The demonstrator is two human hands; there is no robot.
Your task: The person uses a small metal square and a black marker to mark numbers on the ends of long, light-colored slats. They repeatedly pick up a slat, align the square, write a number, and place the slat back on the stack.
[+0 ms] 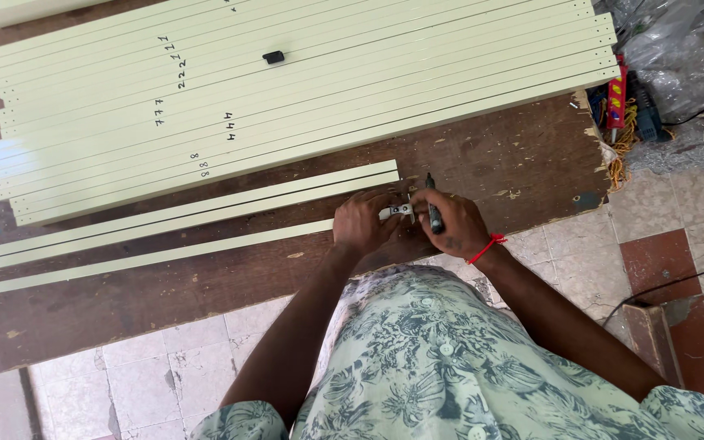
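My left hand presses on the right end of a pale cream strip that lies on the brown wooden workbench. A small metal bracket sits between my hands at that strip's end. My right hand, with a red thread at the wrist, holds a dark marker pen upright beside the bracket. Two more cream strips lie just beyond, parallel to the first.
Several long cream strips with handwritten marks lie side by side across the far bench. A small black cap rests on them. Tools and cables and plastic sheeting sit at the right. Tiled floor lies below.
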